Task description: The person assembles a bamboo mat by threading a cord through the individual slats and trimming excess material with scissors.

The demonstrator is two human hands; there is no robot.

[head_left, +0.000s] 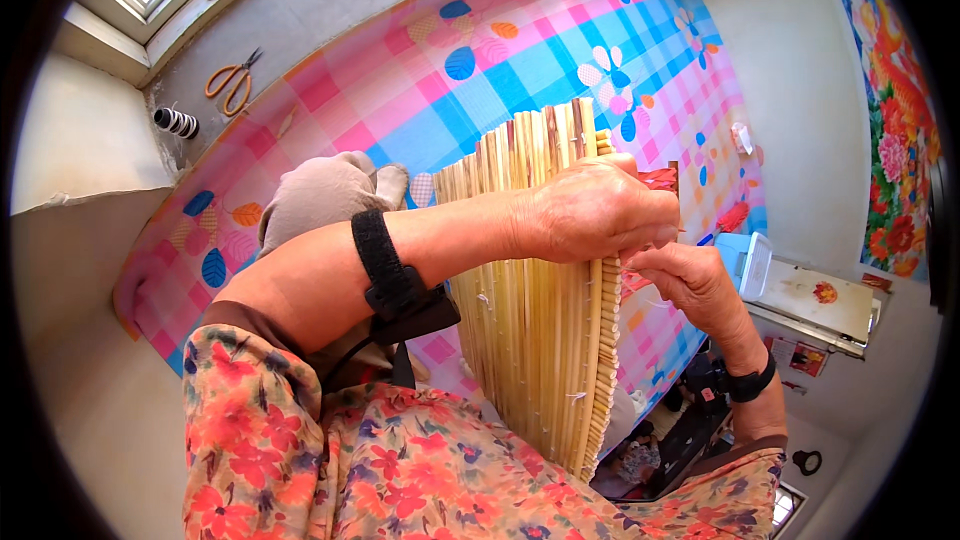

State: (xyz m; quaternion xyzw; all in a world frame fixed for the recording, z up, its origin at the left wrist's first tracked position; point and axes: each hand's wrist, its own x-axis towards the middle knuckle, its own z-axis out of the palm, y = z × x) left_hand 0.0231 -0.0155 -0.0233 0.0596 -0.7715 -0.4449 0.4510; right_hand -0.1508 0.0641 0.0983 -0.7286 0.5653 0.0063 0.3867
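A mat of straight yellow stalks (530, 340), laid side by side and stitched with pale thread, stands tilted across my lap. My left hand (600, 208) is closed over the mat's right edge near its upper end, with its fingers curled. Just beyond those fingers, a red piece (658, 178) and a thin brown strip show. My right hand (690, 282) is pinched shut just below the left one, beside the stalk ends. A fine pale strand curves under its fingertips; what the pinch holds is too small to make out.
A pink and blue checked bed cover (400, 130) spreads beneath and ahead. Scissors with orange handles (232, 85) and a black and white spool (177, 122) lie on the ledge at the far left. A light blue box (738, 262) stands at the right, near a pale panel (815, 300).
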